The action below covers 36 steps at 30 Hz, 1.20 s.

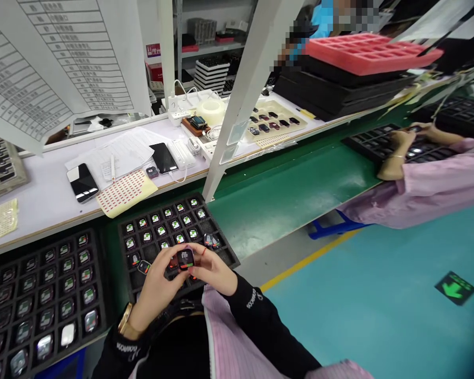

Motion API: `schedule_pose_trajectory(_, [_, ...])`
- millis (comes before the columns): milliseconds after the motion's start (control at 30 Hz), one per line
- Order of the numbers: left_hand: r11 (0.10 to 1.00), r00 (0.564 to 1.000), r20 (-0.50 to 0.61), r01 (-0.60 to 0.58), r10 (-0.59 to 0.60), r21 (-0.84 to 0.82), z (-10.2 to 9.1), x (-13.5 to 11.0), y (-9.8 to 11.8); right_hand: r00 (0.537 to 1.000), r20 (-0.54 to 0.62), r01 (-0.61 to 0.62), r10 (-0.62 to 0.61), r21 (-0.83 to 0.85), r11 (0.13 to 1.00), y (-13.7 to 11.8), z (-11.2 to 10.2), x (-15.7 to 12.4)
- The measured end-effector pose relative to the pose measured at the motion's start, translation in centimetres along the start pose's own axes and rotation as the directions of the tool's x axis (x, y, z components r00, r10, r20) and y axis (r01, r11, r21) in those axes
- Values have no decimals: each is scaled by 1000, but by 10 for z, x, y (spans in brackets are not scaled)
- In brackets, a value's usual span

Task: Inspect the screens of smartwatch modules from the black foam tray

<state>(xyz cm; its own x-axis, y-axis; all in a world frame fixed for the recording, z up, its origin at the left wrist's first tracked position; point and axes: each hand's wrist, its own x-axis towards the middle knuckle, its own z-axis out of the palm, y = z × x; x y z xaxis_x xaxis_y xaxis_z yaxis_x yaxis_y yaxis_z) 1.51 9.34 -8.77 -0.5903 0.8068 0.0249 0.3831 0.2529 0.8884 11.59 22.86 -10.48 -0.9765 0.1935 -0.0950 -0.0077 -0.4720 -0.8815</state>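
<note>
Beside a turquoise floor [339, 295] ran a green bench [296, 195]. The left hand [160, 279] and the right hand [216, 270] gripped a small watch [186, 258] by its edges, above a black tray [226, 255] of similar watches [176, 224].

Glossy, glass-like watch screen [186, 257] and matt, foam-like tray [227, 257]

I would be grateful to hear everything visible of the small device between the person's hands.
The small device is squarish with rounded corners and looks glass-fronted, in a dark case. Its black screen faces the camera, showing pale text, too small to read, above an orange and green strip. The left hand and right hand hold it by its edges, over a dark tray.
</note>
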Motion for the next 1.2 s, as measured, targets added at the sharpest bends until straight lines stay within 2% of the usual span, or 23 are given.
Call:
schedule_pose_trajectory(167, [995, 992, 76, 97, -97, 4, 4, -8, -33, 993, -58, -104, 101, -49, 993, 28, -18, 5])
schedule_pose_trajectory(300, [981, 977, 95, 184, -190, 67, -1, -25, -68, 970, -206, -157, 129, -126, 980, 56, -42, 6])
schedule_pose_trajectory(367, [970, 970, 78, 222, -231, 101, -7, -33, -84, 952, -274, -199, 135, -219, 955, 71, -58, 9])
schedule_pose_trajectory(433, [958, 962, 54, 261, -269, 121, -13, -40, -97, 921, -352, -308, 165, -402, 862, 85, -74, 15])
schedule_pose_trajectory(500, [944, 951, 35, 300, -307, 139, -18, -42, -106, 892, -417, -421, 173, -631, 652, 97, -89, 24])
schedule_pose_trajectory(567, [933, 943, 22, 325, -332, 155, -21, -42, -110, 888, -437, -456, 146, -790, 409, 107, -99, 35])
schedule_pose_trajectory(600, [930, 941, 20, 331, -338, 162, -22, -40, -111, 892, -431, -450, 134, -833, 320, 111, -102, 40])
schedule_pose_trajectory(800, [928, 940, 48, 324, -337, 183, -15, -24, -118, 910, -374, -385, 177, -922, 32, 115, -94, 55])
schedule_pose_trajectory(867, [932, 944, 53, 310, -325, 189, -10, -18, -127, 910, -368, -368, 190, -929, -37, 108, -92, 54])
schedule_pose_trajectory(1000, [923, 946, 37, 304, -321, 235, 0, 1, -151, 932, -338, -333, 130, -941, -56, 92, -102, 57])
schedule_pose_trajectory(1067, [906, 947, 11, 303, -320, 296, 5, 14, -160, 925, -364, -357, 106, -931, -77, 86, -114, 65])
schedule_pose_trajectory(1200, [777, 931, 1, 303, -364, 552, 15, 40, -167, 893, -435, -419, 117, -897, -143, 82, -137, 87])
